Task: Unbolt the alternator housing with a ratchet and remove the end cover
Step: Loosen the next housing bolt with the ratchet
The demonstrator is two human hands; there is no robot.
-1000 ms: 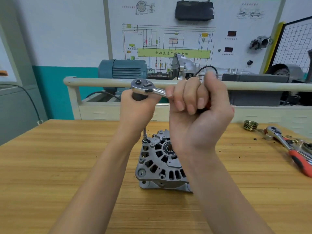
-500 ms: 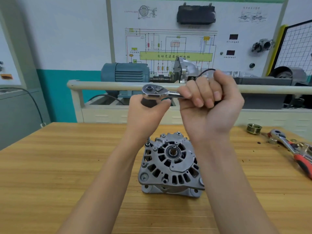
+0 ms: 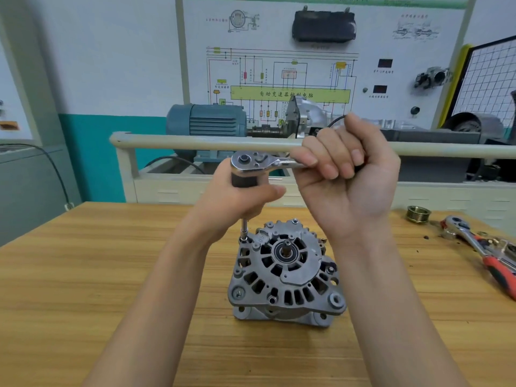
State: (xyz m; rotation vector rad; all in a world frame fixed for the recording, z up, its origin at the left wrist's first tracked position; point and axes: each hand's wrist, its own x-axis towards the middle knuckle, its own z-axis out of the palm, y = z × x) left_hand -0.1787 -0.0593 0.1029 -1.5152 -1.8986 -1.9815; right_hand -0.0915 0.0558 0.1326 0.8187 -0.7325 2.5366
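Observation:
A silver alternator [image 3: 284, 272] stands on the wooden table [image 3: 83, 275], end cover and shaft facing up. Above it a chrome ratchet [image 3: 257, 162] carries a long extension [image 3: 244, 229] whose socket sits on a bolt at the housing's upper left edge. My left hand [image 3: 243, 202] grips the black piece right under the ratchet head. My right hand [image 3: 346, 174] is curled round the ratchet handle, which is hidden inside the fist.
A second ratchet with a red handle [image 3: 480, 255] lies at the table's right edge, beside a brass-coloured pulley [image 3: 418, 214]. Behind the table runs a beige rail [image 3: 195, 145], with a blue motor [image 3: 206, 121] and a wiring board beyond.
The ratchet handle has swung in my right hand while the head stayed over the same bolt. The view has shifted, so more of the alternator's top shows.

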